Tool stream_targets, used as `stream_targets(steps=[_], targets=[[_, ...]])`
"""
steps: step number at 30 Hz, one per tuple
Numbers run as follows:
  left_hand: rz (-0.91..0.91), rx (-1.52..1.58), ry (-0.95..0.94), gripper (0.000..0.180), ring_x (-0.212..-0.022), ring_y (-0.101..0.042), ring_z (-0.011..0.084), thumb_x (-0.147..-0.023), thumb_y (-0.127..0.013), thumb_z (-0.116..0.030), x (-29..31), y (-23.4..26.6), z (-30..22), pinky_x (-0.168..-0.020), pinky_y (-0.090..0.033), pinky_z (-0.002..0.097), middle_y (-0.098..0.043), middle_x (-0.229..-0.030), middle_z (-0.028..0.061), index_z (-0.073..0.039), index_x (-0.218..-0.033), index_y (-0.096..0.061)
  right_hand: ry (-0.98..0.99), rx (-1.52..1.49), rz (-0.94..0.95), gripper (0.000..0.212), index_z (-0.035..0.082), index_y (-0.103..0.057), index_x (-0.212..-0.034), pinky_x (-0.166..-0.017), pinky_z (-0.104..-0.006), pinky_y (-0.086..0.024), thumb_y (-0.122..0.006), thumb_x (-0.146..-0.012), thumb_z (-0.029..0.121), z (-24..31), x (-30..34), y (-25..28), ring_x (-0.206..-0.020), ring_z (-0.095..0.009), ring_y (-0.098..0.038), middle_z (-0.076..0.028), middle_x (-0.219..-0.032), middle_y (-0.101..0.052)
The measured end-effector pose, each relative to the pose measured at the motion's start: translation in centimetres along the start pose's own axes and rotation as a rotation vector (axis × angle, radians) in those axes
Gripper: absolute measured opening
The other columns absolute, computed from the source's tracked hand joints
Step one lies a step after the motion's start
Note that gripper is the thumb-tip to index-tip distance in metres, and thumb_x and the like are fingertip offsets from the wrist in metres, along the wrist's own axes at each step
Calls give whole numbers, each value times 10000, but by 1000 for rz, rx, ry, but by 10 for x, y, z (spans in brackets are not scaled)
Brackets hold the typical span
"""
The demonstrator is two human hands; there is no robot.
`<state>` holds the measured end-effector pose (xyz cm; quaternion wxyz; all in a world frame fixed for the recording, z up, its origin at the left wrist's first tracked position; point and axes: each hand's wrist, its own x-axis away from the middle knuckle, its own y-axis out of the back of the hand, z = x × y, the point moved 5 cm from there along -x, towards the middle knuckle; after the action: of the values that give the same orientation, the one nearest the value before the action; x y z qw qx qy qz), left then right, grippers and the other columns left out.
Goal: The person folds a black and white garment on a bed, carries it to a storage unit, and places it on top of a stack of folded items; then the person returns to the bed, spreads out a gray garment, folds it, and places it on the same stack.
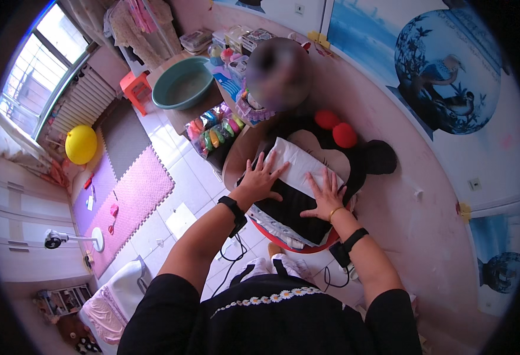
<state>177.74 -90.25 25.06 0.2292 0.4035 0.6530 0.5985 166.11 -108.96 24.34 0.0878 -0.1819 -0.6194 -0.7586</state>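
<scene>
A folded black garment (pixel 292 210) with a white folded part (pixel 298 155) along its far side lies on a stack of folded cloth (pixel 274 232). The stack sits over something round with a red rim (pixel 308 250); what bears it is mostly hidden. My left hand (pixel 262 179) rests on the left of the garment, fingers spread across the black and white parts. On the right side my right hand (pixel 326 198) lies with fingers spread, pressing on the same cloth. Neither hand grips anything. Each wrist wears a black strap.
Behind the stack is a black cushioned shape with a red bow (pixel 337 129), against the pink wall. Bags of colourful packets (pixel 215 129) and a teal basin (pixel 160 97) stand far left. A yellow balloon (pixel 81 145), red stool (pixel 135 92) and pink foam mat (pixel 135 204) lie further left.
</scene>
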Motion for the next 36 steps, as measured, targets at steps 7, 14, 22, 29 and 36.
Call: stream_targets(steps=[7, 14, 22, 29, 36], targets=[[97, 33, 42, 1231, -1471, -180, 496, -623, -826, -622, -12, -33, 11, -1050, -313, 740, -66, -1652, 166, -363, -1587, -106, -114, -17, 208, 1449, 445, 99, -1557, -1076, -788, -171, -878, -510, 662, -12, -22, -31, -1502, -456, 113, -154, -1644, 178], [174, 96, 84, 1249, -1467, -216, 485, -615, -849, -579, -26, -59, 27, -1054, -325, 728, -83, -1650, 162, -367, -1584, -91, -118, -19, 247, 1505, 437, 167, -1542, -1059, -802, -182, -889, -492, 657, -14, -43, -55, -1473, -493, 181, -157, -1624, 248], [170, 161, 81, 1287, -1496, -170, 435, -588, -862, -580, -31, -64, 34, -1142, -189, 680, -107, -1652, 160, -350, -1591, -89, -127, -41, 316, 1542, 420, 207, -1533, -1061, -803, -154, -906, -488, 635, -17, -58, -73, -1446, -505, 250, -185, -1592, 314], [-85, 26, 133, 1209, -1475, -269, 378, -573, -834, -620, -13, -56, 26, -1143, -240, 656, -250, -1619, 120, -370, -1568, -195, -146, 18, 294, 1574, 384, 240, -1530, -1055, -805, -162, -924, -490, 588, -12, -54, -66, -1453, -506, 229, -193, -1590, 311], [-317, -42, 186, 828, -1501, -240, 310, -781, -736, -510, 72, -47, 20, -1166, -180, 647, -315, -1606, 74, -378, -1513, -372, -146, 28, 247, 1443, 379, 109, -1571, -1112, -758, -115, -929, -575, 485, 10, -19, -25, -1497, -471, 104, -177, -1645, 155]])
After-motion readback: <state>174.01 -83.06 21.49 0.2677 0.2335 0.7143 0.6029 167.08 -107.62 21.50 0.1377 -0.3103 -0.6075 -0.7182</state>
